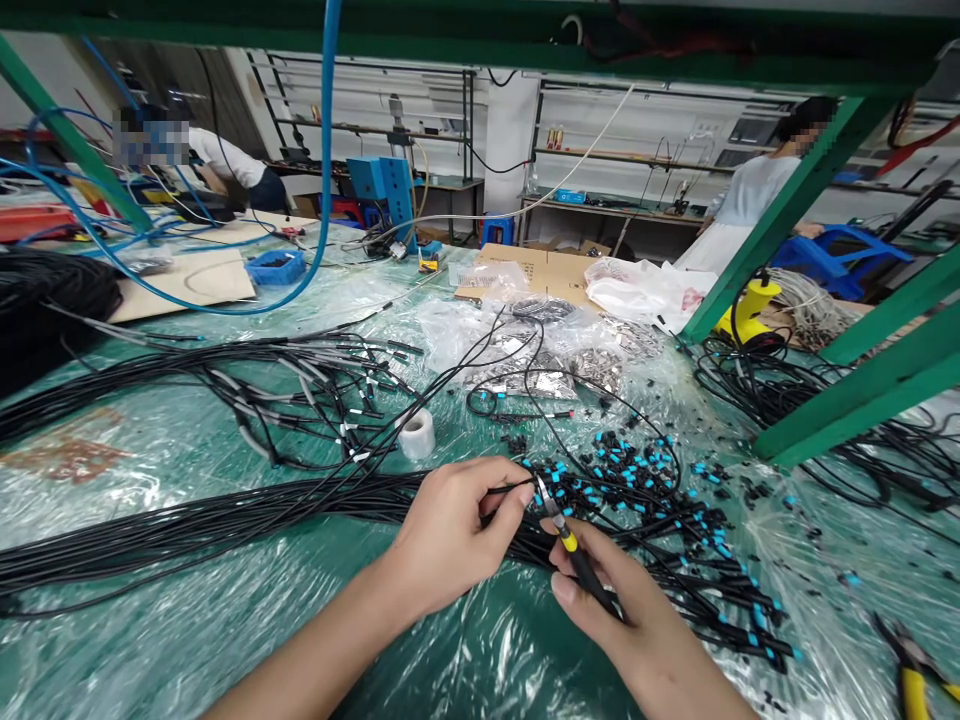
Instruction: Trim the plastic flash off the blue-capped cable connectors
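My left hand [457,525] pinches the end of a thin black cable [501,489] between thumb and fingers. My right hand [611,600] grips a small tool with a black and yellow handle [574,550], its metal tip touching the cable end near my left fingertips. Both hands hover over a long bundle of black cables [187,530] that runs left across the table. Just right of the hands lies a heap of cable ends with blue connectors [660,500].
The table is covered in clear plastic film [150,620]. A roll of white tape [416,433] stands behind my left hand. Yellow-handled pliers [911,670] lie at the right edge. Green frame bars [862,390] cross on the right. Two other people work at far benches.
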Tool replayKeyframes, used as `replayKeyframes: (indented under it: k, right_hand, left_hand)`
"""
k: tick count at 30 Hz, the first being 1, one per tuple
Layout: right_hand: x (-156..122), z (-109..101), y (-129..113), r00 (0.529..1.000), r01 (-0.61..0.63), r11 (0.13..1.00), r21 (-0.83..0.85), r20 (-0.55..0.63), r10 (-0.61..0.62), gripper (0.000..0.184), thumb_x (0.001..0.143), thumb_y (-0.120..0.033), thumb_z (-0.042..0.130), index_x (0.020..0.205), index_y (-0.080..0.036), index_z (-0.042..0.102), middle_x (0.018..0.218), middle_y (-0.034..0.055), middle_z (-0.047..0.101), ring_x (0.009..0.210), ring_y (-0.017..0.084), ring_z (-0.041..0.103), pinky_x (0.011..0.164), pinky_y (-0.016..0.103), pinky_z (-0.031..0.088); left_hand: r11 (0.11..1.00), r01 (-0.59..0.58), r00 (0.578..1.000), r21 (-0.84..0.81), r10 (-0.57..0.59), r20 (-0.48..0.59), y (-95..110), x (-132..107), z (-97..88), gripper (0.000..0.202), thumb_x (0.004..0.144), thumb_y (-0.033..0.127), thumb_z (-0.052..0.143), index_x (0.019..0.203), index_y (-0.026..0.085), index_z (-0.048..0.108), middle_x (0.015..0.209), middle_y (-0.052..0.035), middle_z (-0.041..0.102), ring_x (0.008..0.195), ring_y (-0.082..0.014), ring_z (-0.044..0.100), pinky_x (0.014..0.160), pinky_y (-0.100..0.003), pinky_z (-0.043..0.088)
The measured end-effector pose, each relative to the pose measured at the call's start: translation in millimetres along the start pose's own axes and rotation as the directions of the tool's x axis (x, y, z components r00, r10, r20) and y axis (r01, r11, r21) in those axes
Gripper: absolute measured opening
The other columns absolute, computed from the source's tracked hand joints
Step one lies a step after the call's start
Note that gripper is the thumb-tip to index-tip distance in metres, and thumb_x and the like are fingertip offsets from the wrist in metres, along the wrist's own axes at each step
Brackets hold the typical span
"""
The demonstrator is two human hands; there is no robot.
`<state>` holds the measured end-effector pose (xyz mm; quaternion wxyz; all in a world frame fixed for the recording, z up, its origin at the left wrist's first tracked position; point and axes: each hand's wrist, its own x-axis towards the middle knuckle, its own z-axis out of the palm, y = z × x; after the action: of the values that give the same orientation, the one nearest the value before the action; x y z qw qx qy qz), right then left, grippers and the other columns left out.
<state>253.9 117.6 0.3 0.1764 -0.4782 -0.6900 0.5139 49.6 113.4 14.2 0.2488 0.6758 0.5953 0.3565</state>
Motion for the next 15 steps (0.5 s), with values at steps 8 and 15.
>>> replayKeyframes:
  k: [8,15]
  right_hand:
    - [-1.0,1.1,3.5,1.000,0.020,0.984,-0.175,-0.020,-0.024,0.051,0.092,-0.054,0.044,0.137,-0.031,0.047,0.133,0.0039,0.055,0.116,0.022,0.055,0.102,0.037,0.043]
    - [-6.9,7.4,26.3,0.992,0.065,0.936,-0.345,-0.077,-0.097,0.058,0.091,-0.058,0.037,0.139,-0.027,0.049,0.132,0.0077,0.058,0.120,0.027,0.054,0.102,0.040,0.045]
  left_hand:
    - [0.999,-0.018,1.000,0.051,0.018,0.003,0.7,-0.6,1.1,0.024,0.091,0.035,0.046,0.092,0.025,0.068,0.071,0.0014,0.062,0.060,-0.0090,0.047,0.056,-0.021,0.033]
    - [0.998,-0.052,0.999,0.038,0.052,0.007,4.7,-1.9,-1.4,0.023,0.089,0.028,0.047,0.088,0.022,0.069,0.068,0.0011,0.060,0.060,-0.0086,0.048,0.056,-0.021,0.034]
